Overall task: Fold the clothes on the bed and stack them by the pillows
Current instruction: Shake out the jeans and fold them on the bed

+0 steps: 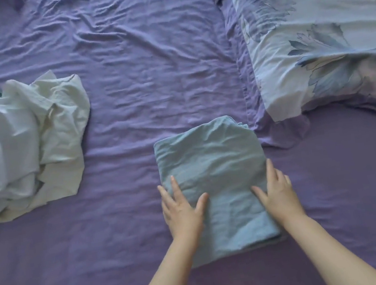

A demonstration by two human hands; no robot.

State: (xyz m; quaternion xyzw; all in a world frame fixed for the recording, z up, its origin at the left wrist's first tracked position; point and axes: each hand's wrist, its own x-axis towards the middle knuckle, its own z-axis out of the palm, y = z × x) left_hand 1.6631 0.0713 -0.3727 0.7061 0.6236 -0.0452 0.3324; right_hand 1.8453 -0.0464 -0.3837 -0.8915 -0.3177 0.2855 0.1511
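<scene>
Left hand (182, 209): fingers (175, 185) straight and spread, flat on the folded blue cloth (211, 163) at its 8 o'clock edge. Right hand (276, 192): fingers straight, pressing the cloth's 4 o'clock edge. Cloth: rectangular, lying on the purple bed sheet (125, 83), its 1 o'clock corner just beside the floral pillow (311, 28). Unfolded white garments (21, 146): heaped at 9 o'clock, well apart. Bare wrinkled sheet between and at 12 o'clock.

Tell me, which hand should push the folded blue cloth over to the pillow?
Probably the left hand: it lies flat on the folded blue cloth's far side from the pillow, so it can push that way.
</scene>
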